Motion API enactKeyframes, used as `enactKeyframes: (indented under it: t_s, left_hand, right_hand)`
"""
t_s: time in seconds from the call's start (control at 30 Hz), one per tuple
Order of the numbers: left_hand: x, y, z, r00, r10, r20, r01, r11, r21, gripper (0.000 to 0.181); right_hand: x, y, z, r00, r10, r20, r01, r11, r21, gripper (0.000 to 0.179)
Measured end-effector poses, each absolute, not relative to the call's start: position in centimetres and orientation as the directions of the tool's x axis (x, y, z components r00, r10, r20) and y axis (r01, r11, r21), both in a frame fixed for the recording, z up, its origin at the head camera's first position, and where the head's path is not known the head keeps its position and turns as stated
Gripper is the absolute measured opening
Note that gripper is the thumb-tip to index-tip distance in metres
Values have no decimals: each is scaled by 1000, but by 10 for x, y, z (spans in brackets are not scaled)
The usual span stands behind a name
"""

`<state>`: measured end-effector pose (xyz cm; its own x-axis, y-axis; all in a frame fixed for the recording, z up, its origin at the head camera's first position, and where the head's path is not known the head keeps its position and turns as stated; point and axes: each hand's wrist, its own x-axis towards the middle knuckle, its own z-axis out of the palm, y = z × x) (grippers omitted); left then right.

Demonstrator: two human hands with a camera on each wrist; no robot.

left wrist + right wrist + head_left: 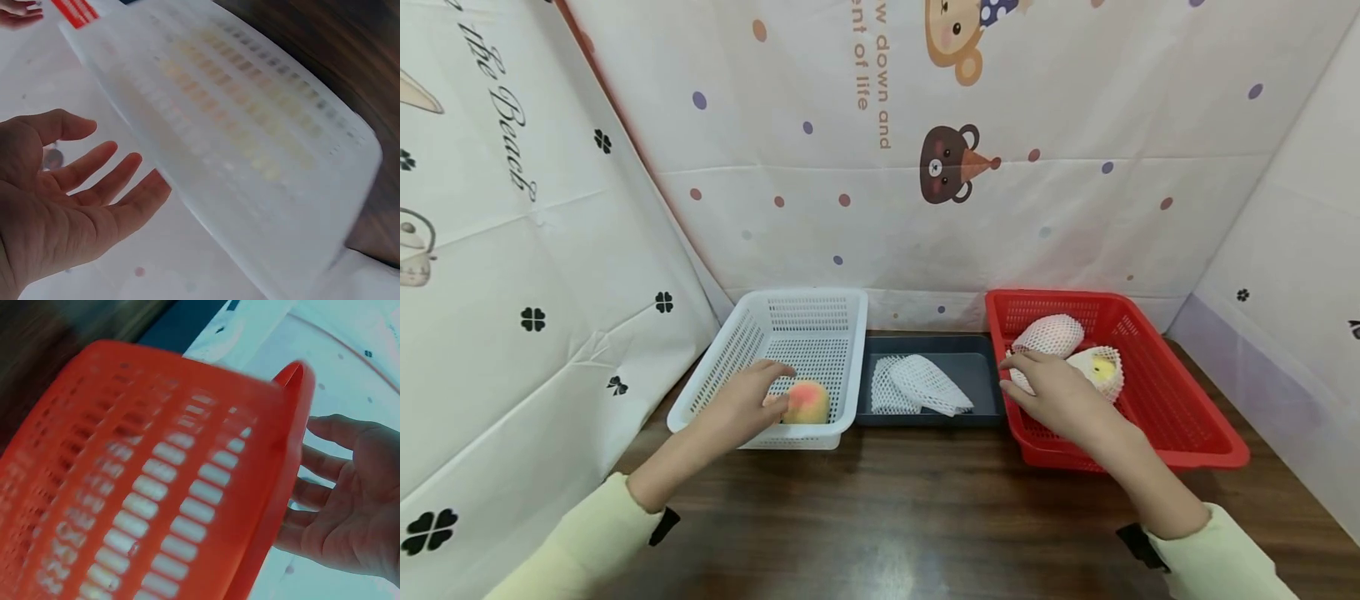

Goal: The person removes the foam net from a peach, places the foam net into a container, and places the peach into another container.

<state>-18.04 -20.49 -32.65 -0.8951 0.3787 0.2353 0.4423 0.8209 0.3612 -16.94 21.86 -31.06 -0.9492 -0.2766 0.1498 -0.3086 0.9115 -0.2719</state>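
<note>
My left hand (pixel 745 400) hovers over the near side of a white plastic basket (pixel 857 358), fingers spread and loosely bent, holding nothing. Close to its fingertips lies a yellow and pink peach (pixel 808 402); something similar is partly hidden behind the hand. Over the left rim of a red plastic basket (pixel 1187 408) is my right hand (pixel 1056 392), its fingers relaxed and nothing in its grasp. Inside that basket are fruits in white foam nets, one netted fruit (pixel 1051 335) at the back and another netted fruit (pixel 1101 371) showing yellow. The right hand covers part of the netting.
Between the baskets sits a dark grey tray (pixel 977 362) with white foam net sleeves (pixel 925 385) lying in its left and middle part. All stand on a dark wooden table (pixel 880 500). Printed white sheets (pixel 850 233) hang behind and at both sides.
</note>
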Motion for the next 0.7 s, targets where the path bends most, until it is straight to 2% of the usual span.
enactKeyframes:
  t_s: [0.17,0.4,0.7]
  left_hand:
    - [-169,-184,-325,-854,414,314,507,796,329,34]
    - [-153,-154,-318,-784,468,408,604,726,328,32]
    - [-144,-108,-314,-728,541,422,682,635,362,33]
  right_hand:
    - [-167,236,-315,-963,-238,123,-263,928,-265,50]
    - [-168,256,-315,-962,-236,135,-263,934,-241,46]
    - [-173,269,-318,-971,-212,110,-234,936,-264,43]
